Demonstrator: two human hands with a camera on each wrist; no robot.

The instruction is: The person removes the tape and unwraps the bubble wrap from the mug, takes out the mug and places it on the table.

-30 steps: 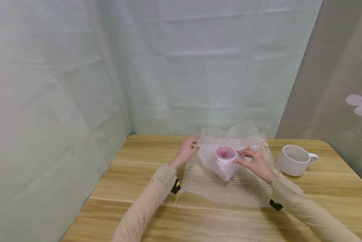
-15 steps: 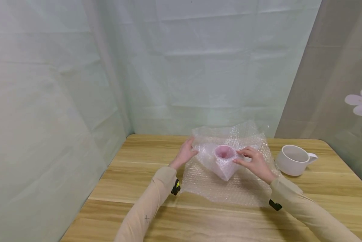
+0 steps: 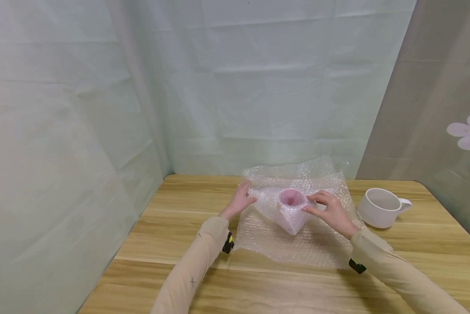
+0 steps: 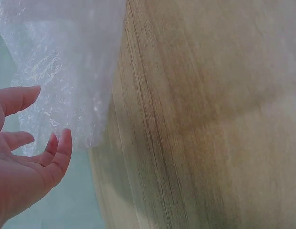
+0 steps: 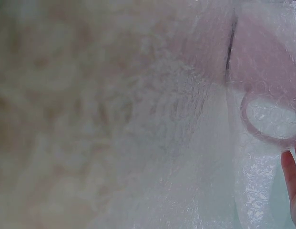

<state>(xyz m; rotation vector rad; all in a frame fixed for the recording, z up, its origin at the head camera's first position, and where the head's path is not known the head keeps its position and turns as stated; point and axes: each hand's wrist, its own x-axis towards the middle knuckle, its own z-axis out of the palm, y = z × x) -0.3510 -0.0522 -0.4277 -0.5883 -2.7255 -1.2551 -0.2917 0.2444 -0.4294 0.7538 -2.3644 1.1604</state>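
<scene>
A pink mug stands upright on a sheet of bubble wrap, a fold of it drawn up around its front and sides. In the right wrist view the handle of the mug shows through the wrap. My right hand pinches the bubble wrap against the mug's right side near the rim. At the sheet's back left edge is my left hand. In the left wrist view the fingers of that hand are spread and loosely bent beside the bubble wrap, gripping nothing.
A white mug stands to the right of the sheet, its handle pointing right. Everything rests on a wooden table. Pale cloth hangs behind the table and at its left.
The back left part of the bubble wrap has spread out to the left and flattened. My left hand has moved slightly left and down; my right hand stays on the mug's side.
</scene>
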